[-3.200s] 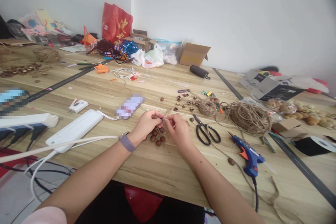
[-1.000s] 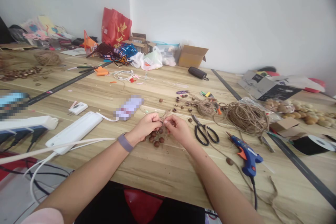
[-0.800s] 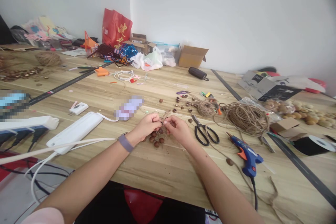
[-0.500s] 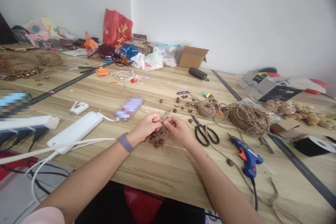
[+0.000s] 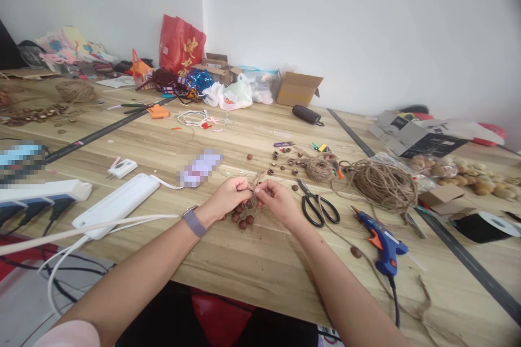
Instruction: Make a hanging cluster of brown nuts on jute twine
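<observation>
My left hand (image 5: 233, 195) is closed in a pinch on brown twine (image 5: 256, 178), its wrist wearing a grey-purple watch band. Facing it, my right hand (image 5: 275, 200) pinches the same twine, the fingertips of both hands almost touching. Below the fingers hangs or lies a cluster of round brown nuts (image 5: 243, 224), partly hidden by my left hand. Black-handled scissors (image 5: 319, 210) lie just right of my right hand. A blue hot glue gun (image 5: 385, 246) rests farther right, with a strand of twine running past it.
A big coil of twine (image 5: 385, 185) and a smaller ball of twine (image 5: 319, 169) sit at right, near loose nut shells (image 5: 275, 155). At left are a white power strip (image 5: 118, 206) and cables. Boxes, bags and a black pouch (image 5: 306, 115) stand along the wall.
</observation>
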Available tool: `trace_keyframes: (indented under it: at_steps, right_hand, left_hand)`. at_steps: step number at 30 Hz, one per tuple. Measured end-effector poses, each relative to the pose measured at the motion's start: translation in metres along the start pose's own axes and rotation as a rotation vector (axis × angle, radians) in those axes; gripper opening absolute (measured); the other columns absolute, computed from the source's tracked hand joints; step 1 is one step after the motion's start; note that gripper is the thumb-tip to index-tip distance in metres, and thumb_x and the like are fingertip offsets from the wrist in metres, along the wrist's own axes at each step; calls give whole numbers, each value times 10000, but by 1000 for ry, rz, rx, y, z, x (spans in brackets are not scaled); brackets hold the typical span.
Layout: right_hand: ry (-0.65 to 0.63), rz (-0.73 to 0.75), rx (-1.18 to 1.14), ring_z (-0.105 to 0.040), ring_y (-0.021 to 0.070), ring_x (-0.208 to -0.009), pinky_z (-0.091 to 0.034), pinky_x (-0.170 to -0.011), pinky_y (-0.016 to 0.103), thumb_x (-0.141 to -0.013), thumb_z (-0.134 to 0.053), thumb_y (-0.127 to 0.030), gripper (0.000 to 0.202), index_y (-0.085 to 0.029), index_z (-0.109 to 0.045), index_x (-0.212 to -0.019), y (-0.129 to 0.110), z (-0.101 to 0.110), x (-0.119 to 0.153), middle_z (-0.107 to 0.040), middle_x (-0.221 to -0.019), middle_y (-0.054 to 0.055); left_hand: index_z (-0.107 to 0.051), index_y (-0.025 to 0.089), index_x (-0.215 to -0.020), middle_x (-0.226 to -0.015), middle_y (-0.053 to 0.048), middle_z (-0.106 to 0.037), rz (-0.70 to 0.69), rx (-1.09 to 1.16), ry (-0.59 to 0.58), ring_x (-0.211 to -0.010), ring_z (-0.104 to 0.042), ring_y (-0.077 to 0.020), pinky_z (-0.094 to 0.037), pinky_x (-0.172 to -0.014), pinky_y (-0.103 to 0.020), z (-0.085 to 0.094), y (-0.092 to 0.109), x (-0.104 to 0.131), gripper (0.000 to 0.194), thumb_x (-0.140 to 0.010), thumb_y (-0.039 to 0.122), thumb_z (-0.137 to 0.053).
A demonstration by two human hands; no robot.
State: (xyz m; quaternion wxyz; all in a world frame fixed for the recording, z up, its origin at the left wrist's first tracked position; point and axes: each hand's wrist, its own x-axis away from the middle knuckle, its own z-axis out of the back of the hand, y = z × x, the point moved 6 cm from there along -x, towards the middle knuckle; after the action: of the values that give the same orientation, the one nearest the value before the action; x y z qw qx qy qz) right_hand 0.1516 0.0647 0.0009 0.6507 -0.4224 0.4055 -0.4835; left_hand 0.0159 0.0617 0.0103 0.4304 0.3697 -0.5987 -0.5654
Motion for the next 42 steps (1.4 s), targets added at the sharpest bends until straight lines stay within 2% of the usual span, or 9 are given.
trace_keyframes:
  at_steps: [12, 19, 26, 42]
  right_hand:
    - [7, -5, 27, -614, 160, -548, -488, -578, 285, -808, -640, -458, 247, -230, -566, -747, -3, 1, 1, -631, -571, -20]
    - [-20, -20, -103, -596, 152, -543, -487, -589, 293, -741, -696, -561, 363, -218, -578, -764, 5, 0, -2, -614, -589, -25]
    - [-29, -55, -206, -609, 152, -560, -511, -622, 313, -708, -721, -644, 455, -216, -586, -784, 0, 0, 1, -623, -605, -26]
    - [1, 0, 16, -605, 153, -532, -484, -580, 287, -795, -650, -498, 286, -235, -551, -743, 0, 3, 0, -620, -560, -33]
  left_hand:
    - [-272, 226, -645, -581, 80, -422, 4, -31, -1, -469, -395, -69, -253, -397, -178, -1, 1, 2, 275, -672, 210, -545]
    - [-276, 229, -638, -574, 74, -467, 1, 26, -11, -472, -410, -77, -252, -379, -177, -2, 0, 0, 284, -656, 207, -559]
    - [-285, 227, -620, -566, 64, -478, -22, 114, -14, -500, -431, -79, -270, -396, -178, -1, -1, -4, 299, -631, 196, -582]
    - [-257, 227, -630, -591, 68, -452, -2, 9, 1, -478, -423, -72, -258, -390, -165, -2, 0, 0, 315, -656, 246, -570]
